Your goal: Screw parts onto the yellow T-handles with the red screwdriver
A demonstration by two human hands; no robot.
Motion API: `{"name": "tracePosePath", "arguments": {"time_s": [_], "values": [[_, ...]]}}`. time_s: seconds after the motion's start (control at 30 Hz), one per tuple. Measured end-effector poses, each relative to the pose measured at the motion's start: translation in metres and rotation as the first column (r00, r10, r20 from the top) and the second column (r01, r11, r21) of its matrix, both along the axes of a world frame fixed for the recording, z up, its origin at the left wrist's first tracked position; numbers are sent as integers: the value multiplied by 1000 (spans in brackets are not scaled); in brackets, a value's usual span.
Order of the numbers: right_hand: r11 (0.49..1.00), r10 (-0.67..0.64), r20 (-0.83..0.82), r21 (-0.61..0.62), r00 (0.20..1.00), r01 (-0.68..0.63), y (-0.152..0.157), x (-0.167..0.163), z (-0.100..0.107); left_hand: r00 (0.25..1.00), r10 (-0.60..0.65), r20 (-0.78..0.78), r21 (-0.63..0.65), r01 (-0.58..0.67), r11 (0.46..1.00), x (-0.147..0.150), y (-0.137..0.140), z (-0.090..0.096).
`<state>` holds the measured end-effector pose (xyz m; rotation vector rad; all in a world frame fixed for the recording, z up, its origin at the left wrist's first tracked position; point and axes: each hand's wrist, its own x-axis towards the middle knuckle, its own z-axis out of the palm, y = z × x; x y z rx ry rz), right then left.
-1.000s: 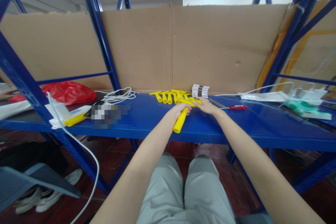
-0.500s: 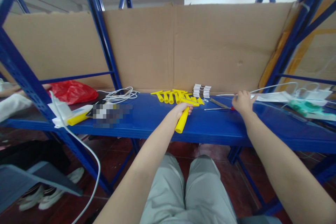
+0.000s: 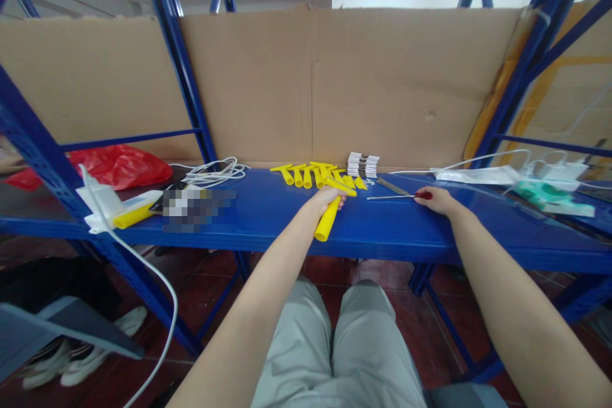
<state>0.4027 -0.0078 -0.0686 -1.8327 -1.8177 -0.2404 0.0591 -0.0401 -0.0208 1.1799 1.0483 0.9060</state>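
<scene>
My left hand (image 3: 331,199) is closed around a yellow T-shaped scraper handle (image 3: 326,224), its hollow round grip pointing down toward me. At the right, my right hand (image 3: 434,200) has its fingers on the red handle of a screwdriver (image 3: 389,197), whose long thin shaft lies along the table pointing left. Just behind that shaft rests a flat grey metal strip (image 3: 393,187). Several more yellow T-shaped handles (image 3: 307,176) stand in a row beyond my left hand. Small yellow pieces (image 3: 359,183) and tiny silvery parts (image 3: 370,182) lie at the row's right end.
Stacked small white packs (image 3: 362,164) stand by the cardboard wall (image 3: 406,76). White cables (image 3: 215,171), a red plastic bag (image 3: 119,166) and a white power adapter (image 3: 102,201) are on the left. A green-and-white bundle (image 3: 549,197) sits far right. Blue posts (image 3: 179,57) frame the table (image 3: 268,223).
My right hand has come down and toward me from beside the white strip onto the screwdriver's red handle. My left hand still holds the yellow handle. The whole view has shifted slightly.
</scene>
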Motion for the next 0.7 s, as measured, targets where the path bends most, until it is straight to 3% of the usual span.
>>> {"name": "tracePosePath", "arguments": {"time_s": [0.13, 0.43, 0.7], "values": [[988, -9, -1, -151, 1000, 9, 0, -1, 5, 999, 4, 44, -17, -4, 1000, 0, 1, -1], [994, 54, 7, -99, 999, -53, -1, -4, 4, 998, 13, 68, -39, -10, 999, -1, 3, -2], [997, 25, -44, -70, 999, -28, -1, -6, 5, 999, 4, 50, -37, -2, 999, -2, 1, -1]]}}
